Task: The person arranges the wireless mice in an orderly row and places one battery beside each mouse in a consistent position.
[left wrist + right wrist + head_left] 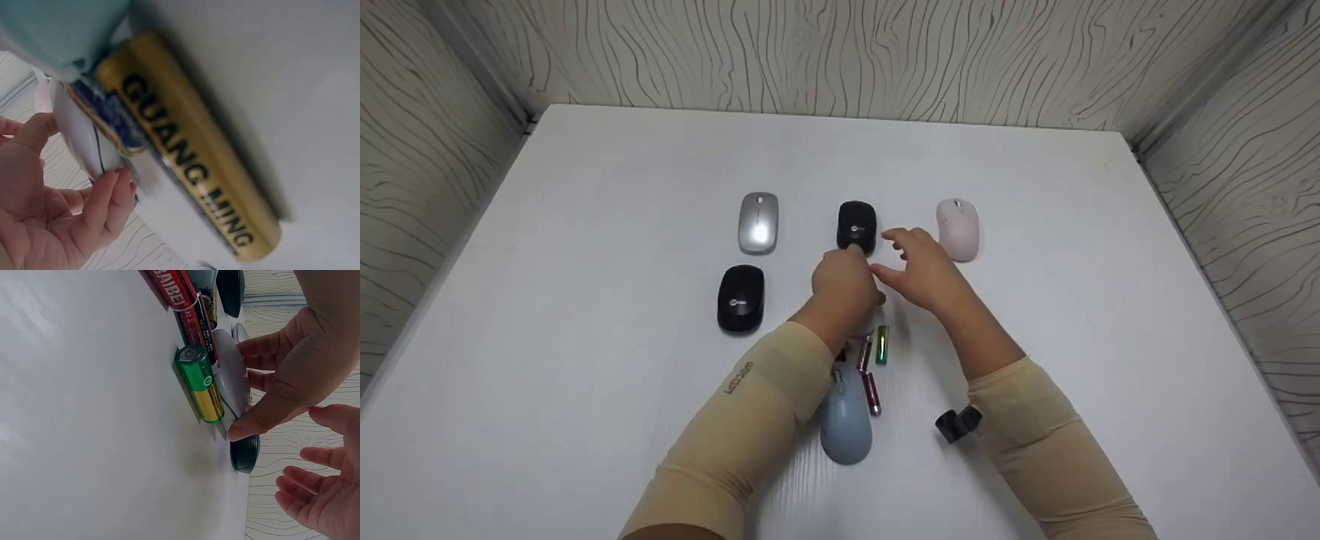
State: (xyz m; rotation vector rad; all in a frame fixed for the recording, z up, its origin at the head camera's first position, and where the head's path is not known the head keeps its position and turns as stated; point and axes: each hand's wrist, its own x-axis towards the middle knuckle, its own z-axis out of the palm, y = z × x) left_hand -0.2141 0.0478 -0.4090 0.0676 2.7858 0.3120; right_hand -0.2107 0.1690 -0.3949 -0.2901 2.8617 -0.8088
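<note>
My left hand grips a whitish mouse between thumb and fingers; from the head view that mouse is mostly hidden. To its right, my right hand is held with fingers spread and slightly bent, holding nothing. Near the gripped mouse lie a green and gold battery and a red and black one. A second red battery rests beside the blue mouse. The left wrist view shows a gold battery and a dark blue one close together.
A silver mouse, a black mouse and a pink mouse stand towards the back of the white table. Another black mouse is left of my left hand. Patterned walls border the table.
</note>
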